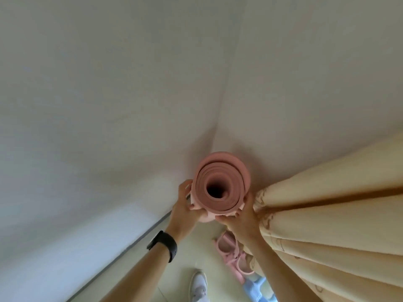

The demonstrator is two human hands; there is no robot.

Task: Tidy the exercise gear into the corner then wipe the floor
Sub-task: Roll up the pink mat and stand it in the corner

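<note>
View from above into a room corner, read from left to right. A pale wall [87, 105] fills the left side and meets the floor [189, 253] along a grey skirting line [139, 236]. The left forearm carries a black wristband [163, 245]; the left hand [184, 207] is closed around the left side of the rolled pink exercise mat [222, 184], fingers curled on its outer layer. The mat stands upright on end in the corner where the two walls meet, its spiral end and dark hollow core facing the camera. The right hand [242, 216] grips the mat's lower right edge, fingertips pressed to the roll. Below the hands, on the floor, lie a light shoe [198, 284], a pink strapped exerciser [229, 251] and a pale blue item [257, 288], partly hidden by the right forearm. A cream pleated curtain [327, 214] hangs at right, just beside the mat and touching the right hand.
</note>
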